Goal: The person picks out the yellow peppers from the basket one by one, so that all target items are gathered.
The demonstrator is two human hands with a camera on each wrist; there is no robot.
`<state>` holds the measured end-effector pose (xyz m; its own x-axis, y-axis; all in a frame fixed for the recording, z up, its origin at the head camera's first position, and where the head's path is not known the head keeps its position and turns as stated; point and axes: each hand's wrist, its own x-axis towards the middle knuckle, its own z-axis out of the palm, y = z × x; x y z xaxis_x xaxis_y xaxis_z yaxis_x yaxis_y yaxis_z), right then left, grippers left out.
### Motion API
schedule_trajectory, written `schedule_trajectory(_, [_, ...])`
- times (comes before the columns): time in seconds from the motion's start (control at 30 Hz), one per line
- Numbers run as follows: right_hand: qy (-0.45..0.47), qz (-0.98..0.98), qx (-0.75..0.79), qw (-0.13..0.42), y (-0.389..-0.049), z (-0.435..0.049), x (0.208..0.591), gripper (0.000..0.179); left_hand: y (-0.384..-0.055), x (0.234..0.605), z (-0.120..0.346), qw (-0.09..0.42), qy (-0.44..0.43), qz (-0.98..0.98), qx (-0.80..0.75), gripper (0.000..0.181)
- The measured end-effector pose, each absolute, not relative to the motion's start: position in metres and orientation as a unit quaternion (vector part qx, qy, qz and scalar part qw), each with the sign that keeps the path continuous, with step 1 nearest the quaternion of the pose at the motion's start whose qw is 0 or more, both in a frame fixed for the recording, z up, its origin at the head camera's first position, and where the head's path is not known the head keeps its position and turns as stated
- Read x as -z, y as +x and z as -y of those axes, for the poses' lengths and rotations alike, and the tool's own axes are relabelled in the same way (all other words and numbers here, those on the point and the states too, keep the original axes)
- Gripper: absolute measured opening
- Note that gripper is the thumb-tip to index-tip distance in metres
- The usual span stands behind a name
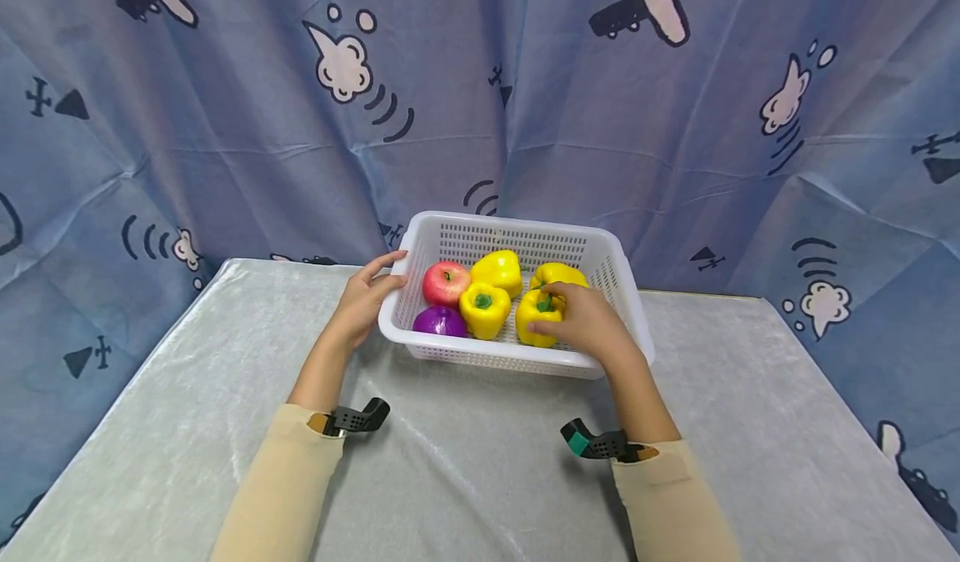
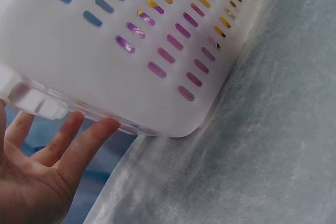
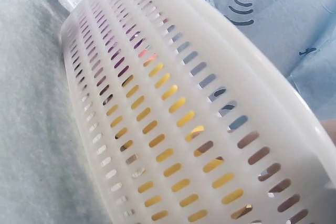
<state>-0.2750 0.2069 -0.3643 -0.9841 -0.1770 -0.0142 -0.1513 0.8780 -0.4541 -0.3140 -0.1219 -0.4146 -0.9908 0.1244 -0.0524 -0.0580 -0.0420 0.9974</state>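
A white perforated plastic basket (image 1: 487,350) stands on the table in the head view. My left hand (image 1: 362,302) touches its left rim, fingers extended; in the left wrist view the fingertips (image 2: 107,124) lie right at the rim. Inside the basket, my right hand (image 1: 588,322) pinches a yellow bell pepper (image 1: 528,313) between thumb and fingers, covering part of it. Behind that one lies another yellow bell pepper (image 1: 561,273). The right wrist view has the basket wall in front of the right hand, mostly hiding it.
Toward the basket's left are a red apple (image 1: 446,283), a purple onion-like round thing (image 1: 440,322) and two more yellow bell peppers, one in front (image 1: 484,312) and one behind (image 1: 498,270). A grey cloth covers the table (image 1: 450,462). Behind hangs a blue patterned curtain (image 1: 450,87).
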Motion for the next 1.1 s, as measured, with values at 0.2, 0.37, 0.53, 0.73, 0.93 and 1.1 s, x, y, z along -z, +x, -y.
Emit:
schedule_trajectory(0.2, [-0.072,-0.971,0.226,0.03,-0.2765,-0.2042,0.3622,0.068,-0.3138,0.413,0.1226,0.058,0.022,-0.689,-0.722,0.054])
schedule_trajectory(0.37, [-0.061,-0.969,0.236,0.035,-0.2754,-0.2039,0.3604,0.067,-0.3134,0.4131,0.1233,0.058,0.027,-0.69,-0.721,0.055])
schedule_trajectory(0.53, [-0.059,-0.969,0.238,0.023,-0.2746,-0.2037,0.3596,0.065,-0.3134,0.4137,0.1239,0.056,0.028,-0.692,-0.719,0.055])
schedule_trajectory(0.73, [-0.05,-0.965,0.256,0.015,-0.274,-0.2057,0.3602,0.067,-0.3128,0.4133,0.1225,0.059,0.028,-0.69,-0.721,0.054])
schedule_trajectory(0.93, [-0.058,-0.956,0.287,0.012,-0.2733,-0.2089,0.3593,0.064,-0.3126,0.4137,0.1221,0.057,0.031,-0.689,-0.721,0.053])
schedule_trajectory(1.1, [-0.075,-0.944,0.321,0.003,-0.2704,-0.2131,0.3545,0.064,-0.3134,0.4155,0.1216,0.057,0.032,-0.688,-0.723,0.054])
